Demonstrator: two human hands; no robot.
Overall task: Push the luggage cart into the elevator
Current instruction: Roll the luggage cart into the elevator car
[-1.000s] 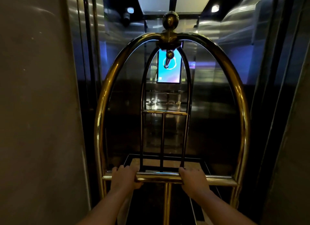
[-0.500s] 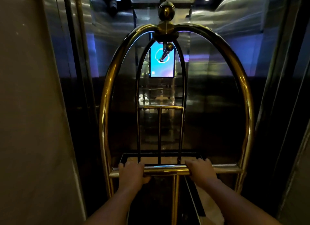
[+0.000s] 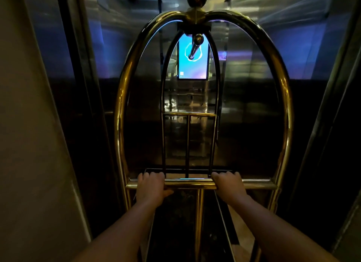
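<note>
A brass birdcage luggage cart [image 3: 119,113] fills the middle of the head view, its arched hoops meeting under a round brass finial at the top. My left hand [image 3: 151,187] and my right hand [image 3: 229,184] are both wrapped over its horizontal push bar [image 3: 191,182], one on each side of the centre post. The cart's dark platform lies below and beyond the bar, inside the doorway of the elevator [image 3: 254,97]. No luggage shows on the cart.
The beige door jamb [image 3: 29,144] stands close on the left and a dark metal frame [image 3: 332,125] close on the right. A lit blue screen [image 3: 193,62] hangs on the elevator's mirrored back wall. Gaps beside the cart are narrow.
The cart and I have moved forward, deeper through the doorway; the back wall and screen look nearer. Both hands keep their hold on the push bar.
</note>
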